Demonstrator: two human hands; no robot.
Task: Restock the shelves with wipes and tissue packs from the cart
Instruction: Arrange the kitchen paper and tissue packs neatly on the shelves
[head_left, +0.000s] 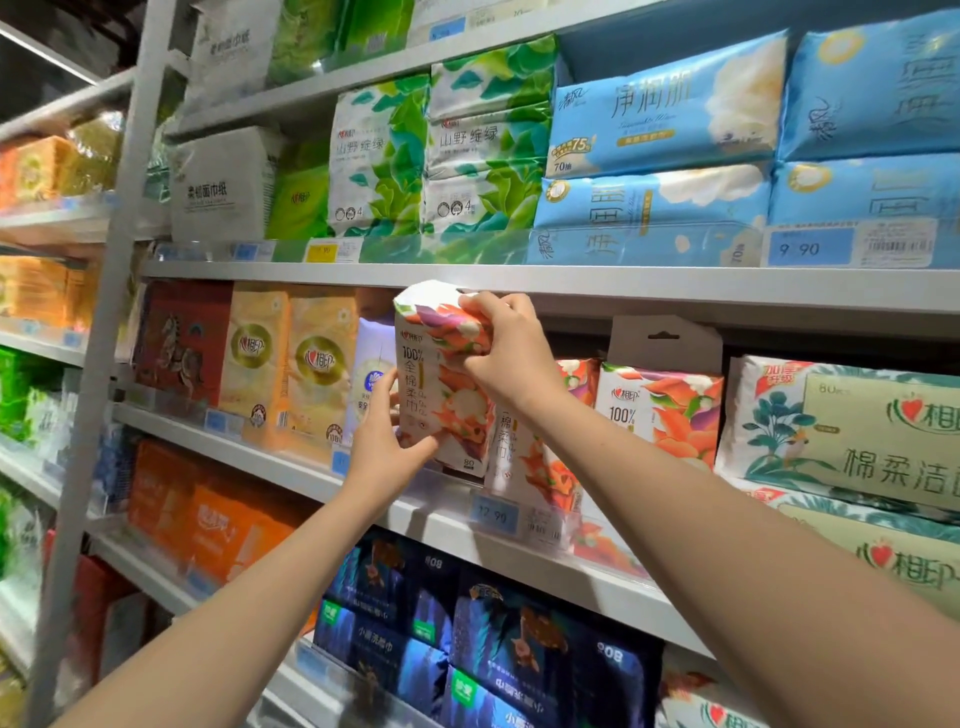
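A white tissue pack with an orange flower print (441, 400) stands upright at the front of the middle shelf (311, 475). My left hand (384, 441) grips its lower left corner, thumb on the front. My right hand (509, 348) curls over its crumpled top right corner, just under the shelf above. Two more packs of the same print stand to the right: one (530, 462) directly behind my right wrist, another (657, 410) further right. The cart is out of view.
Yellow tissue packs (291, 364) and a red box (182, 343) fill the shelf to the left. Green packs (852, 447) lie at the right. Blue packs (665, 104) sit on the shelf above, dark blue packs (467, 623) below. A grey upright post (98, 364) stands left.
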